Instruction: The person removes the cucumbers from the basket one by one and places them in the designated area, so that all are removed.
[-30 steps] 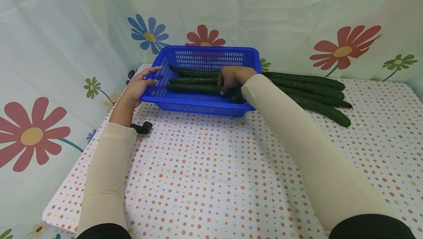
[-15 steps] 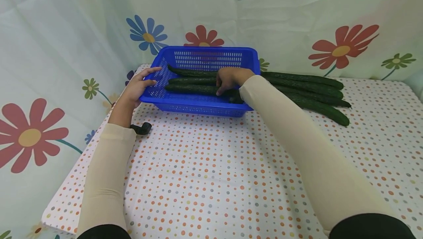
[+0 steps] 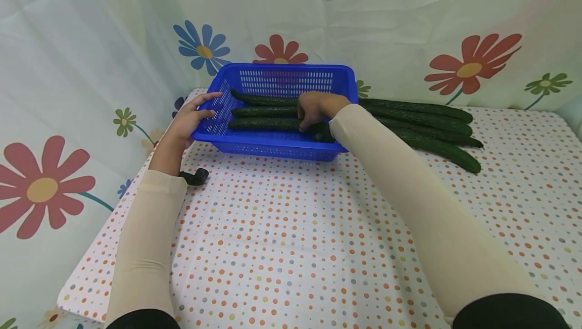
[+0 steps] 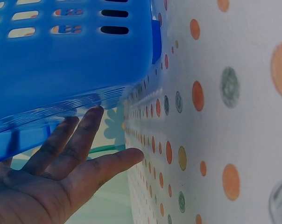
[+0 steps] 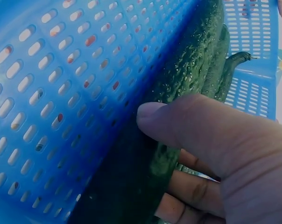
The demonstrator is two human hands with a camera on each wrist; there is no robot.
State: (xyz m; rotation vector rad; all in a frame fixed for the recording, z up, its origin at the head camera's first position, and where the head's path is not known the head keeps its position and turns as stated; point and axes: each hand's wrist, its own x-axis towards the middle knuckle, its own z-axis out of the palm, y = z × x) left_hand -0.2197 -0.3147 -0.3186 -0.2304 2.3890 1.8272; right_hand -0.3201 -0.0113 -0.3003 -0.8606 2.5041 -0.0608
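Observation:
A blue plastic basket [image 3: 273, 146] with slotted walls stands at the back of the table, several long dark-green cucumbers lying lengthwise inside. My left hand [image 3: 186, 121] holds the basket's left end, thumb and index finger over the rim. In the left wrist view, other fingers [image 4: 85, 130] of it reach along the outside below the wall. Inside the basket, my right hand [image 3: 316, 109] grips the front cucumber [image 3: 265, 124]. The right wrist view shows its thumb on one side of that cucumber [image 5: 127, 182] and the curled fingers on the other.
More cucumbers [image 3: 436, 122] lie side by side on the table right of the basket. A dotted cloth [image 3: 273, 238] covers the table, and a flowered curtain [image 3: 386, 31] hangs behind it. A small black object [image 3: 197, 176] shows at my left wrist.
Both hands stay at the same places on the basket and the cucumber. The front cucumber shifts only slightly; the view drifts a little early on.

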